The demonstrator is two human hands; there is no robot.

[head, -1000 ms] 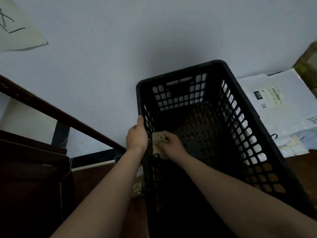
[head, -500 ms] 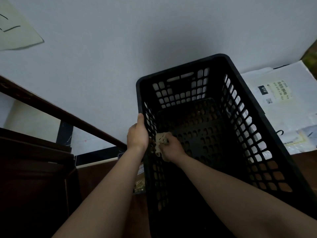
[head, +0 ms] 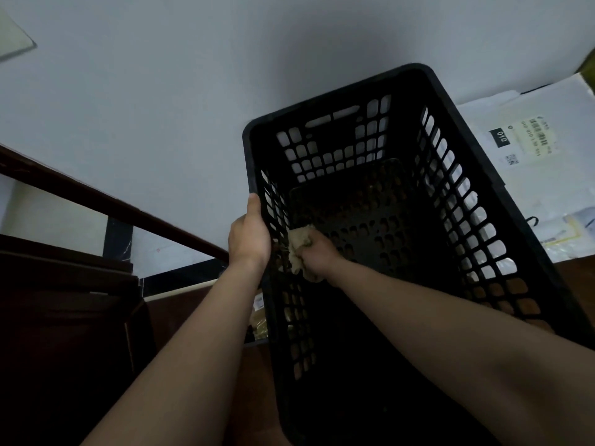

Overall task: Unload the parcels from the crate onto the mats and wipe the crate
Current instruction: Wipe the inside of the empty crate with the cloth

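- Handrail (head: pixel 106 201) of dark wood runs along the far left, well apart from the work; it plays no part in the task.
- The left hand (head: pixel 249 235) grips the crate's left rim as it did 1 s ago, thumb laid along the top edge and fingers wrapped over the wall, steadying it.
- The rag (head: pixel 297 244), bunched in the curled fingers of the right hand (head: pixel 318 254), presses against the inside of the left wall; over the last second it has slid slightly deeper along that wall, so wiping is under way.
- The black plastic crate (head: pixel 467 175) stands empty, its perforated floor bare, so unloading looks finished.
- White parcels (head: pixel 531 149) lie just beside the crate's right wall; whether a mat is under them cannot be told.
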